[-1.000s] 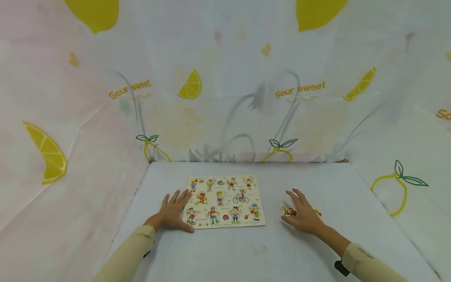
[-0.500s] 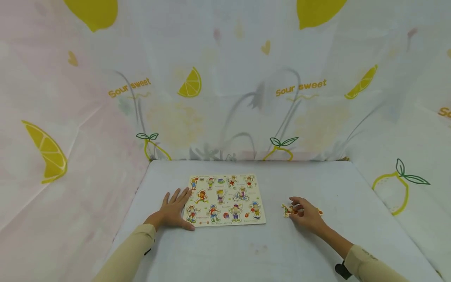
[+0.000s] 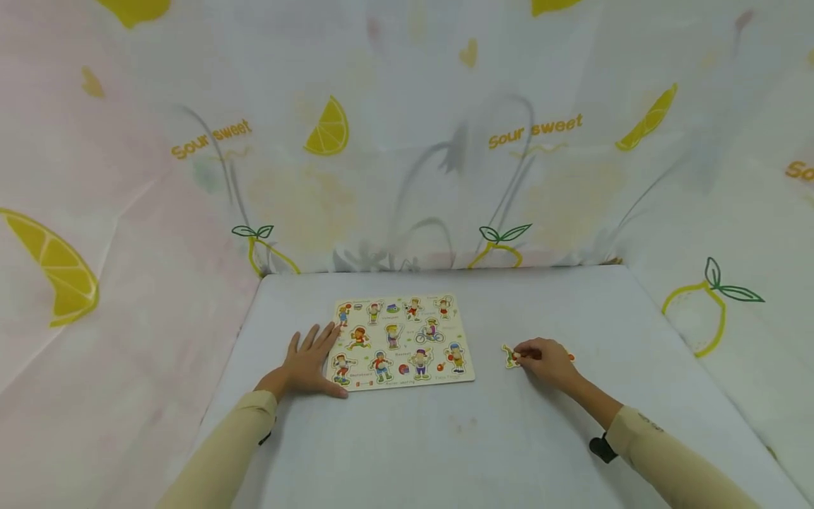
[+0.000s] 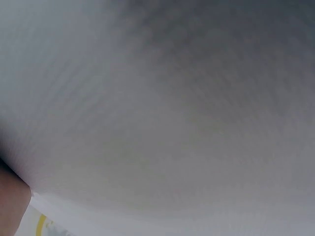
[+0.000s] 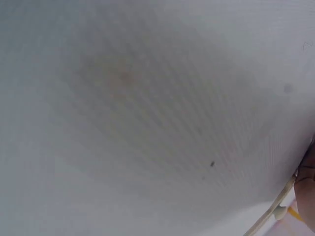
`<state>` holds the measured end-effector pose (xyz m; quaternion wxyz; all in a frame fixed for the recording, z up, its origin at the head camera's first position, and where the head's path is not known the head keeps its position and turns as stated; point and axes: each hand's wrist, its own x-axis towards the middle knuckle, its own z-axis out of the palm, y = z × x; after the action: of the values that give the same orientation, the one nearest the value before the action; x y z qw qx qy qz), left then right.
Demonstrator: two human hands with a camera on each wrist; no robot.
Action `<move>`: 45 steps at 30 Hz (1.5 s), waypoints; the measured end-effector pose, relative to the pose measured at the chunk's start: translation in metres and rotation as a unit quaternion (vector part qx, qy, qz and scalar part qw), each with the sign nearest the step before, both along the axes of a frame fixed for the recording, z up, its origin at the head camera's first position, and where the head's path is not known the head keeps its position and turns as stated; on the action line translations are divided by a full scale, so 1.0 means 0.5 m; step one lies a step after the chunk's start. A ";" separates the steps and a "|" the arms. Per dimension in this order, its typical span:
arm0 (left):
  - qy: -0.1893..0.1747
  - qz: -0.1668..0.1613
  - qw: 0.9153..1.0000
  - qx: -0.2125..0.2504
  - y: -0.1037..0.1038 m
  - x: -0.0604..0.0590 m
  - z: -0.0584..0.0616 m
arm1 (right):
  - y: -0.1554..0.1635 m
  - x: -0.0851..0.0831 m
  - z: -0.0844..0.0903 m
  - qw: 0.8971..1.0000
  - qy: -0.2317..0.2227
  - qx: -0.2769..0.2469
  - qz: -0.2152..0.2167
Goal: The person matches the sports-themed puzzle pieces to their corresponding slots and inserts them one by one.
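Observation:
A cream puzzle board (image 3: pixel 407 376) with colourful sports figures lies flat on the white table. Spread at its left edge is my left hand (image 3: pixel 308 362), fingers straight and fingertips touching the board. To the right of the board my right hand (image 3: pixel 552 362) pinches a small figure-shaped puzzle piece (image 3: pixel 509 355), green and red at its visible end. The right wrist view shows the pale thin edge of a puzzle piece (image 5: pixel 269 212) beside a finger (image 5: pixel 306 191). Another piece (image 3: pixel 571 356) pokes out behind the right hand, mostly hidden. In the left wrist view only a bit of skin (image 4: pixel 11 201) appears.
A white cloth covers the table (image 3: pixel 407 452). Behind and at both sides hangs a lemon-print curtain (image 3: pixel 394 177). Dark straps with small devices sit at both wrists, the right one (image 3: pixel 603 448) showing more.
My right hand has gone from spread fingers above the puzzle piece to pinching it. The left hand stays on the board's edge. The head view has tilted slightly down.

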<state>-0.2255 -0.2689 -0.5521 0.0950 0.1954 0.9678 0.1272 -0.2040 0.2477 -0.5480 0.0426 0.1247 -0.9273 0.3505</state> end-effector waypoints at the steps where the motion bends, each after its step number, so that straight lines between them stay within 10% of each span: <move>1: 0.002 0.000 1.000 0.002 0.000 -0.002 0.002 | -0.003 -0.003 0.004 1.000 0.003 0.008 -0.003; 28: -0.017 -0.007 0.999 0.032 0.003 -0.002 -0.001 | -0.061 0.021 -0.011 0.991 0.006 0.022 -0.132; 45: -0.015 0.005 1.000 0.011 0.001 -0.001 0.002 | -0.099 -0.028 0.040 0.991 0.116 -0.025 -0.054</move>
<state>-0.2261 -0.2686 -0.5513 0.1064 0.1899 0.9657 0.1413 -0.2181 0.1982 -0.5282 0.1718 0.1132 -0.9125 0.3537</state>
